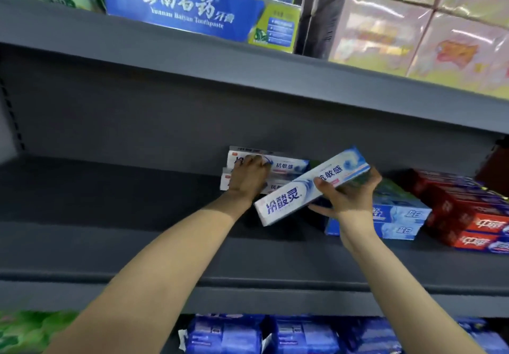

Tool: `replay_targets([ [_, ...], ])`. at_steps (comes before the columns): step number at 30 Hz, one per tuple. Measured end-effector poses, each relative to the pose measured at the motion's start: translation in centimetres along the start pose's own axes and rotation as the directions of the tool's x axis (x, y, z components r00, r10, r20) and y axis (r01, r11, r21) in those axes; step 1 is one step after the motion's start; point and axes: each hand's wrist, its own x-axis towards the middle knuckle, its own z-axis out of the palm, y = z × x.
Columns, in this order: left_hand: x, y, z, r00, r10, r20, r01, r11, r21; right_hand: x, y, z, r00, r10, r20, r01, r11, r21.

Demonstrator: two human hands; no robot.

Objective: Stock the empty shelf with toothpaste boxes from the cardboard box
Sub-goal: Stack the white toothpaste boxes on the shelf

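A grey shelf (137,243) runs across the middle of the view, its left half bare. At the back of it lies a small stack of white toothpaste boxes (289,166). My left hand (248,177) reaches in and its fingers curl over the front of that stack. My right hand (347,196) grips a white and blue toothpaste box (303,188) from below, holding it tilted just in front of the stack. The cardboard box is out of sight.
Light blue toothpaste boxes (396,213) and red ones (473,216) are stacked on the same shelf to the right. The shelf above carries blue boxes (192,9) and pink wrapped packs (427,28). Blue packs (275,337) fill the shelf below.
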Motion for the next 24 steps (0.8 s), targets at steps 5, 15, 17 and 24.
replay_targets([
  [5, -1.0, -0.7, -1.3, 0.986, -0.162, -0.033, 0.072, 0.597, -0.799, 1.8, 0.9, 1.1, 0.994, 0.110, -0.001, -0.110, 0.991, 0.071],
  [15, -4.0, -4.1, -4.1, 0.996, 0.012, 0.090, 0.061, 0.640, -0.766, 3.2, 3.9, 3.8, 0.993, -0.116, -0.028, 0.103, 0.950, -0.295],
  [17, -3.8, -4.4, -4.4, 0.999, -0.040, 0.001, 0.029, 0.706, -0.708, 3.5, 3.8, 4.0, 0.988, -0.151, -0.027, 0.124, 0.891, -0.437],
  [24, -2.5, -4.5, -4.1, 0.989, -0.124, -0.078, 0.098, 0.956, -0.275, 4.3, 4.1, 4.8, 0.990, -0.058, 0.127, 0.128, 0.745, -0.655],
])
